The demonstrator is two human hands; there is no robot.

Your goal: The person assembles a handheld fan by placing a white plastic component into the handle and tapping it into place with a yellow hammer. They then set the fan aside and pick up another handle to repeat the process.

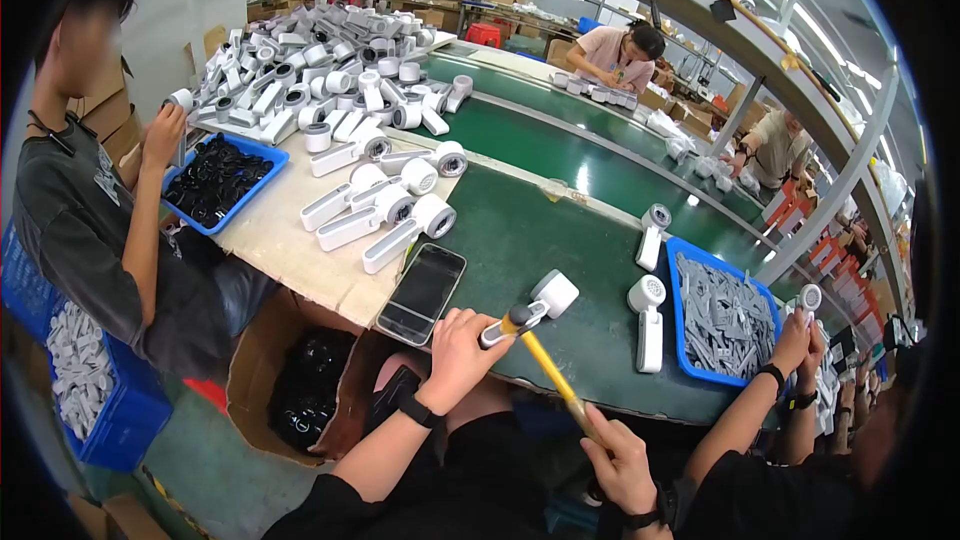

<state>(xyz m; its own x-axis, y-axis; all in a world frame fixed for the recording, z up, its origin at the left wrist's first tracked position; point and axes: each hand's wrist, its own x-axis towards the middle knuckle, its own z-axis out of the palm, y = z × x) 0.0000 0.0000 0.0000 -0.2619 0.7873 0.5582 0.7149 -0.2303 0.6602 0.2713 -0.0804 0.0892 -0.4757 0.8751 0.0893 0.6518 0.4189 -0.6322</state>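
Observation:
My left hand (462,358) is closed round the handle of a white handheld device with a round head (556,293), held over the table's near edge. My right hand (622,462) grips a hammer (549,367) by its yellow shaft. The dark hammer head overlaps the device's handle; whether it touches cannot be told. A phone (422,292) lies just beyond my left hand. Two more white devices rest on the green table to the right, one with a grilled head (647,292) and one farther back (655,220).
A blue tray of grey strips (684,320) stands right, beside a co-worker's hands (795,345). Several white devices (385,215) and a large heap (310,80) cover the left board. At left, a person (100,180) works by a blue tray (225,212). An open carton (258,380) sits below.

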